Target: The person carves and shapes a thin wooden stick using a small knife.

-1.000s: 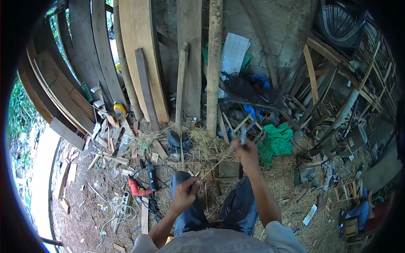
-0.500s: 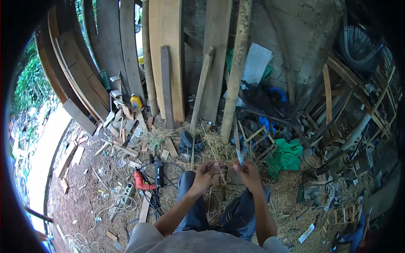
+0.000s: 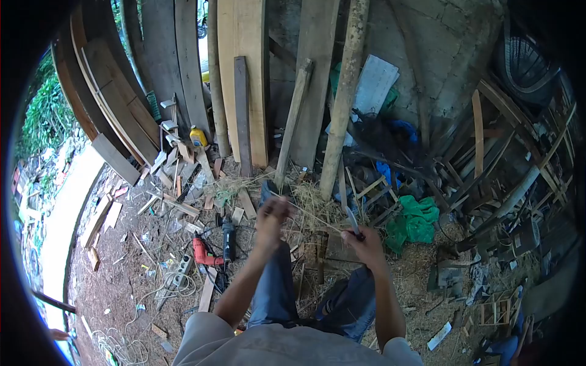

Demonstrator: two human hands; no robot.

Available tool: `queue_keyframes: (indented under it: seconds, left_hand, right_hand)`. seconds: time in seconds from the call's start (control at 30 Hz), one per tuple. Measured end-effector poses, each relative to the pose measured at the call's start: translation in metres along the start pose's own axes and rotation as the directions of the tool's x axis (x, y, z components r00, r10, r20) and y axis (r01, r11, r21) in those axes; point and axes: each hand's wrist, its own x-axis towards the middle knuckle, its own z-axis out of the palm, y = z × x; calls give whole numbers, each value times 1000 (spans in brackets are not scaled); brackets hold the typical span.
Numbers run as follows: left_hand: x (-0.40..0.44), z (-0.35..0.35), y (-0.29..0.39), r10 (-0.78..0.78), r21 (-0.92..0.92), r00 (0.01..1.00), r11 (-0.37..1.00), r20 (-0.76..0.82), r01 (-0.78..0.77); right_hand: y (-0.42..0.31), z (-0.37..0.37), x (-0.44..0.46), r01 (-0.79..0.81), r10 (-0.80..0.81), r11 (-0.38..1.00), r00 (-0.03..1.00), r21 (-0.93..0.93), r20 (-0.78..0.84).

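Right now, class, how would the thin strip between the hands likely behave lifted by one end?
The thin strip looks very slender, so it is probably light. It runs nearly straight from the right hand towards the left hand, suggesting some stiffness, though tension could explain that too. Being so narrow, it might snap if bent sharply.

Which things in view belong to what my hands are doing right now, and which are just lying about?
Likely part of the job:
Knife, in your right hand
Thin strip, running between that hand and your blurred left hand

Apparently just lying about:
Red power tool
Dark power tool beside it
Green plastic
Yellow bottle
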Motion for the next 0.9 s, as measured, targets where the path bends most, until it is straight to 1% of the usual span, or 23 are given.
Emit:
queue_keyframes:
  seconds: [0.03, 0.07, 0.1, 0.13, 0.17, 0.2, 0.23, 0.3, 0.33, 0.4, 0.43, 0.5, 0.53, 0.6, 0.63, 0.67, 0.7, 0.73, 0.77, 0.83, 0.87, 0.9]
  left_hand:
    - [5, -9, 5, 57, -11, 998, 998, 7, -57]
    - [9, -15, 8, 116, -23, 993, 993, 15, -116]
    - [7, -18, 10, 113, -18, 993, 993, 22, -113]
    - [-1, -20, 12, 90, -36, 992, 996, 91, -87]
    - [-6, -22, 11, 69, -53, 985, 997, 161, -61]
    - [-10, -29, 9, 38, 57, 968, 997, 248, -54]
    - [-16, -29, 7, 38, 59, 966, 997, 255, -54]
    - [-30, -26, 7, -125, 328, 904, 945, 409, -18]
    - [-35, -23, 4, -124, 328, 902, 945, 414, -20]
    - [-46, -12, -3, -220, 401, 815, 916, 537, -17]
    - [-51, -5, -6, -218, 400, 815, 916, 537, -19]
    - [-54, 7, -7, -322, 420, 792, 903, 519, 92]
    - [-51, 11, -3, -343, 482, 750, 876, 565, 37]
    - [-49, 18, 0, -337, 502, 746, 865, 574, 5]
    - [-52, 20, 0, -341, 526, 742, 851, 577, -18]
    - [-53, 24, 1, -347, 526, 744, 850, 571, -8]
    - [-55, 27, 2, -364, 493, 747, 868, 557, 56]
    - [-56, 30, 2, -378, 457, 748, 882, 545, 113]
    - [-56, 31, 0, -384, 460, 747, 880, 543, 118]
    - [-54, 34, -5, -295, 382, 802, 920, 520, 91]
    - [-54, 35, -5, -297, 378, 800, 921, 522, 95]
    - [-55, 39, 0, -307, 381, 822, 917, 479, 121]
  right_hand:
    - [-2, -6, 2, -5, 5, 1000, 1000, 4, -6]
    - [-7, -13, 4, -52, 51, 996, 999, 72, 13]
    - [-12, -18, 5, -98, 94, 985, 995, 140, 35]
    - [-17, -22, 7, -100, 97, 984, 995, 145, 28]
    - [-21, -27, 9, -130, 137, 956, 991, 264, -5]
    - [-24, -31, 13, -152, 177, 913, 984, 379, -33]
    - [-26, -36, 16, -148, 177, 912, 983, 382, -40]
    - [-27, -43, 23, -119, 179, 855, 981, 505, -71]
    - [-26, -45, 27, -115, 178, 855, 981, 506, -77]
    - [-23, -41, 33, -71, 137, 883, 985, 465, -109]
    - [-23, -39, 34, -70, 135, 883, 985, 464, -109]
    - [-25, -36, 40, 12, 44, 928, 989, 373, -142]
    - [-27, -37, 44, 18, 38, 928, 989, 372, -143]
    - [-30, -41, 48, 44, 40, 928, 975, 371, -217]
    - [-31, -45, 50, 33, 49, 928, 976, 370, -211]
    - [-35, -51, 55, 74, 23, 930, 966, 359, -258]
    - [-39, -54, 58, 110, 1, 931, 953, 349, -303]
    - [-45, -57, 59, 98, 28, 915, 952, 391, -305]
    - [-46, -58, 62, 93, 34, 915, 952, 394, -304]
    - [-47, -62, 66, 120, 37, 917, 923, 381, -382]
    - [-48, -62, 68, 132, 25, 923, 916, 362, -399]
    - [-49, -62, 69, 125, 29, 926, 918, 356, -397]
